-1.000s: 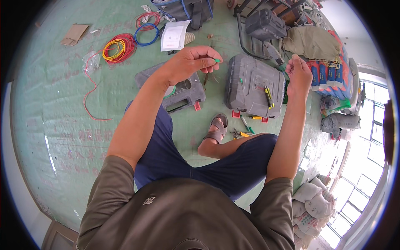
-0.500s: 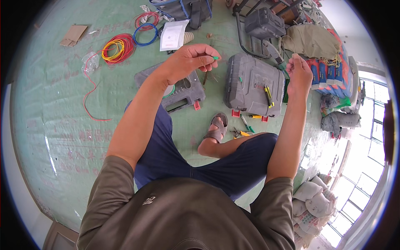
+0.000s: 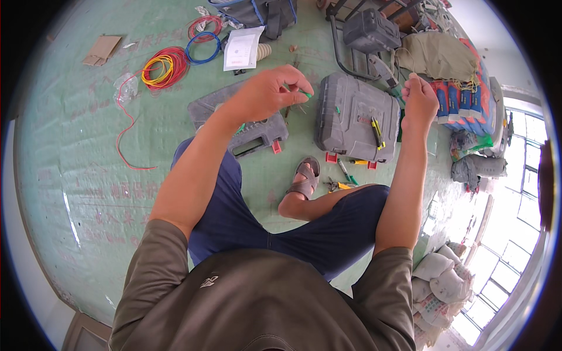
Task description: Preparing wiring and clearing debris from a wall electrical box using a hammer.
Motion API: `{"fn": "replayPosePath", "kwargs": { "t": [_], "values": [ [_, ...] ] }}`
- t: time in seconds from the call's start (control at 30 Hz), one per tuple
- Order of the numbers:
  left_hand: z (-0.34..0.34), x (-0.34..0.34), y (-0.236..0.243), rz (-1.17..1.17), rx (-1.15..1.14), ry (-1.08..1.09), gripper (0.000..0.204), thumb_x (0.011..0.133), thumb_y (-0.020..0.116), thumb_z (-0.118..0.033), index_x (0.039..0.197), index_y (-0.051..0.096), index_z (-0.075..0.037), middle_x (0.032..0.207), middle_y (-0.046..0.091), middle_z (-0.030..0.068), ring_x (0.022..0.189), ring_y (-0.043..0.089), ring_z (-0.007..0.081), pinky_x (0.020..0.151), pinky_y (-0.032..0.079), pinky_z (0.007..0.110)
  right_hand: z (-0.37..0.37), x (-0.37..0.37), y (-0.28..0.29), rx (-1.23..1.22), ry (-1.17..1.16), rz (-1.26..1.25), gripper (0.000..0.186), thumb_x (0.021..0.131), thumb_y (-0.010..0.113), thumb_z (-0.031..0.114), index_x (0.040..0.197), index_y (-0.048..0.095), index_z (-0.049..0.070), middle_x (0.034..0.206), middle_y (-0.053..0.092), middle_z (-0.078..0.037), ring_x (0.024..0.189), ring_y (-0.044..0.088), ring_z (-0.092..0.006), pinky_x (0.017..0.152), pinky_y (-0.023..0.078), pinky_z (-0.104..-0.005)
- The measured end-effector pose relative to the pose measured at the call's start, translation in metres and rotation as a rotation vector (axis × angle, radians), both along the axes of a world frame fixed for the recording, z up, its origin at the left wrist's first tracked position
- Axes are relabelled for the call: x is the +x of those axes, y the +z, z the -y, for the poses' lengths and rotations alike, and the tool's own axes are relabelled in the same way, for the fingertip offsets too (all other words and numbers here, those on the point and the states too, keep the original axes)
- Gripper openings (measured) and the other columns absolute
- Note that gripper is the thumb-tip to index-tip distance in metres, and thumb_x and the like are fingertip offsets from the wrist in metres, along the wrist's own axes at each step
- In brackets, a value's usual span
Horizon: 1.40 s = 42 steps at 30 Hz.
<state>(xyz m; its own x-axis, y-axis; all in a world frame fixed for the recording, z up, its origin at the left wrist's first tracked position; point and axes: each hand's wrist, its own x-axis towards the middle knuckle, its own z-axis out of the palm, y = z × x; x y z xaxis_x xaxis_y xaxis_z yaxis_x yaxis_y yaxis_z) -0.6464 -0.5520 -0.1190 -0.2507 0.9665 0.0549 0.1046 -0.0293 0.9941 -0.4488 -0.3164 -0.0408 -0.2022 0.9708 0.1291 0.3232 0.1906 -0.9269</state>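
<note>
My left hand [image 3: 272,93] is closed in a pinch on a small green item [image 3: 306,94], above an open grey plastic case [image 3: 263,130]. My right hand [image 3: 420,102] is raised with its fingers pinched together; anything between them is too small to make out. Between and below my hands is a shut grey case [image 3: 351,105] with a yellow-black knife [image 3: 377,131] on top. Yellow-handled tools [image 3: 339,186] and a green pen-like item [image 3: 345,172] lie by my sandalled foot [image 3: 304,178].
Red and yellow wire coils [image 3: 164,67], a blue coil [image 3: 202,47], white packet [image 3: 240,47] and cardboard [image 3: 100,50] lie on the green-covered floor [image 3: 88,146]. A black bag [image 3: 275,14], trolley [image 3: 345,58], stacked bags [image 3: 462,102] and sacks [image 3: 439,275] stand around, beside windows.
My left hand has dipped slightly down and to the right, still pinching the green item. My right hand has risen very slightly, fingers still together.
</note>
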Motion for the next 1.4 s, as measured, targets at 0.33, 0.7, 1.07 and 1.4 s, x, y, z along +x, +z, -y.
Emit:
{"fn": "replayPosePath", "kwargs": {
  "t": [0.33, 0.7, 1.07, 1.4],
  "values": [
    [-0.002, 0.025, 0.002, -0.411, 0.242, 0.027, 0.014, 0.084, 0.07, -0.013, 0.097, 0.069, -0.008, 0.088, 0.063, 0.0061, 0.091, 0.056, 0.0215, 0.081, 0.046, 0.033, 0.012, -0.012, -0.002, 0.249, 0.02, 0.145, 0.025, 0.089, 0.065, 0.021, 0.094, 0.069, -0.003, 0.076, 0.067, -0.004, 0.066, 0.062, -0.0096, 0.062, 0.048, -0.0242],
    [-0.008, 0.028, -0.003, 0.244, -0.242, -0.074, 0.026, 0.092, 0.061, -0.018, 0.106, 0.066, 0.003, 0.086, 0.069, 0.0069, 0.077, 0.06, 0.0097, 0.072, 0.048, 0.024, 0.032, -0.017, 0.006, 0.324, 0.225, 0.011, 0.019, 0.095, 0.06, 0.016, 0.098, 0.064, -0.002, 0.084, 0.069, -0.005, 0.075, 0.066, -0.0106, 0.07, 0.051, -0.0238],
    [-0.01, 0.025, -0.009, 0.688, -0.369, -0.094, 0.029, 0.09, 0.066, -0.023, 0.11, 0.066, -0.002, 0.091, 0.07, 0.0076, 0.081, 0.061, 0.0104, 0.078, 0.049, 0.025, 0.046, -0.022, 0.017, 0.29, 0.374, -0.04, 0.017, 0.096, 0.057, 0.014, 0.098, 0.064, -0.001, 0.088, 0.07, -0.006, 0.077, 0.066, -0.012, 0.072, 0.051, -0.0238],
    [-0.013, 0.027, -0.011, 0.697, -0.29, -0.1, 0.024, 0.089, 0.069, -0.024, 0.103, 0.066, -0.004, 0.1, 0.067, 0.0051, 0.082, 0.059, 0.0097, 0.08, 0.049, 0.026, 0.038, -0.018, 0.013, 0.091, 0.422, -0.123, 0.018, 0.097, 0.056, 0.014, 0.097, 0.066, -0.001, 0.086, 0.068, -0.005, 0.075, 0.063, -0.011, 0.069, 0.049, -0.0232]
  ]
}}
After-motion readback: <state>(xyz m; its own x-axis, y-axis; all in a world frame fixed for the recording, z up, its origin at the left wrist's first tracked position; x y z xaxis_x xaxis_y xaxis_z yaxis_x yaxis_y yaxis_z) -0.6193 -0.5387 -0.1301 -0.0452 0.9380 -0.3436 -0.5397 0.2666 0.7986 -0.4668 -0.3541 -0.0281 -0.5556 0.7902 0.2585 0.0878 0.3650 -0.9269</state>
